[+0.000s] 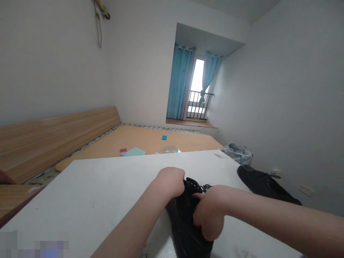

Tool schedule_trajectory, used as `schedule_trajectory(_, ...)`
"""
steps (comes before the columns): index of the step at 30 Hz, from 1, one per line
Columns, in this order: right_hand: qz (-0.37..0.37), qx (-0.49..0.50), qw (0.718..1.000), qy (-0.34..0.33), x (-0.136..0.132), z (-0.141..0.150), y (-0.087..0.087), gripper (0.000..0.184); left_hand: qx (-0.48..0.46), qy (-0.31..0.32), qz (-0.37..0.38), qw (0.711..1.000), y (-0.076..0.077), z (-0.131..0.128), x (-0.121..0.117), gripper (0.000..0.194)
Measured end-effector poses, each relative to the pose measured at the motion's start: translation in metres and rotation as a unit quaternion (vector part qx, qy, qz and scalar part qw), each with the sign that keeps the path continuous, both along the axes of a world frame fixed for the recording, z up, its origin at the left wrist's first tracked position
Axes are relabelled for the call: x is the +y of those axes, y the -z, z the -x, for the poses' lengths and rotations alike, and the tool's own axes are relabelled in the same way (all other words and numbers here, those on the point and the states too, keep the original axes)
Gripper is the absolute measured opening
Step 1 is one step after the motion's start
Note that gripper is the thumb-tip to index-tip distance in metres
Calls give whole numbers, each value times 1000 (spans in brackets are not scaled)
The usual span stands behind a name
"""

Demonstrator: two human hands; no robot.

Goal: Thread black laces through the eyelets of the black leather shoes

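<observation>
A black lace-up shoe [182,222] stands tilted on the white table [80,204], its eyelets and dark lace [205,187] near the top. My left hand [170,182] grips the shoe's upper edge by the eyelets. My right hand [210,214] wraps the shoe's near side, with its fingers on the upper and its thumb reaching toward the lace. The shoe's inside is mostly hidden behind my hands. A second black shoe [264,184] lies on its side past the table's right edge, apart from both hands.
Beyond the table stands a wooden bed base [139,139] with a wooden headboard [53,134], holding a pale blue notebook [133,152] and small items. A patterned plastic bag [238,154] sits near the right wall. Blue curtains [180,82] frame a railed window.
</observation>
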State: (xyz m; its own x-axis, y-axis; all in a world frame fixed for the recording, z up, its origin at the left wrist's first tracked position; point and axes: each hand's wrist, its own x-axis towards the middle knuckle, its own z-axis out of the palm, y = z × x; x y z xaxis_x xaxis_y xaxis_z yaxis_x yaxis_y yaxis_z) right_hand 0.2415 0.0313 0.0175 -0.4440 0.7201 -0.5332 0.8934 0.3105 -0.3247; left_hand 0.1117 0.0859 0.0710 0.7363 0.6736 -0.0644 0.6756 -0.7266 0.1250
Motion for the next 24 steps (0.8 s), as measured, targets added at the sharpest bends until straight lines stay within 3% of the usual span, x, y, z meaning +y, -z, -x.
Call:
schedule_trajectory(4,53,-34,997,-42,2,0,-1,46,3,-1,5,1000,2,-1,1,28)
schedule_trajectory(12,46,-61,994,-80,-2,8,-29,42,13,-2,8,1000,1,0,2,28)
schedule_trajectory(17,2,-87,990,-110,-12,12,-46,20,17,-10,4,1000,-1,0,-1,30)
schedule_trajectory(19,7,-125,985,-120,-14,15,-44,16,18,-11,4,1000,0,1,-2,30)
schedule_trajectory(24,37,-196,973,-117,-7,22,-28,34,23,-10,11,1000,0,1,-4,30)
